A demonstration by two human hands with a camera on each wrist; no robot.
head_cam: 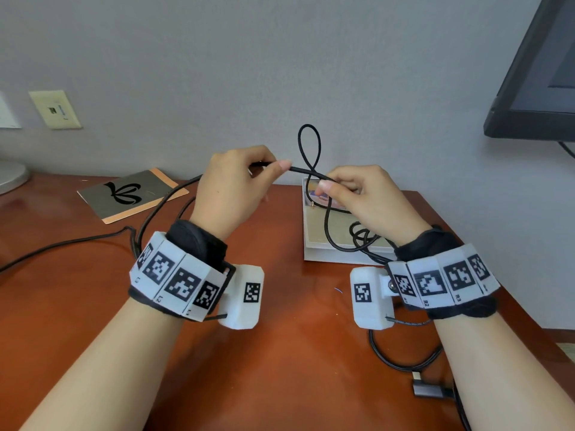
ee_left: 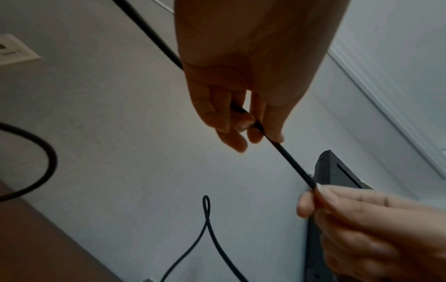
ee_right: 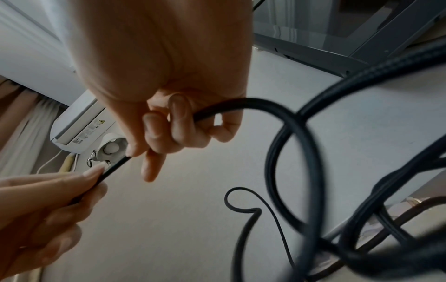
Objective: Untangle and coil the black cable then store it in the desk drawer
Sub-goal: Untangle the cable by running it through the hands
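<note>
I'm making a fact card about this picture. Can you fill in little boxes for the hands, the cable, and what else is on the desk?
left hand: pinches the black cable between thumb and fingers
right hand: pinches the same cable, close beside the left hand
cable shape: one upright loop behind the hands, a tangle lying on a white box
cable state: not yet coiled
plug: one end lies on the desk
other things: card with a black emblem, monitor
drawer: not in view

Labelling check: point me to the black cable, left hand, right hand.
black cable (head_cam: 309,141): head view, upright loop above the hands.
left hand (head_cam: 231,188): head view, back of hand.
right hand (head_cam: 370,197): head view, back of hand.
</note>
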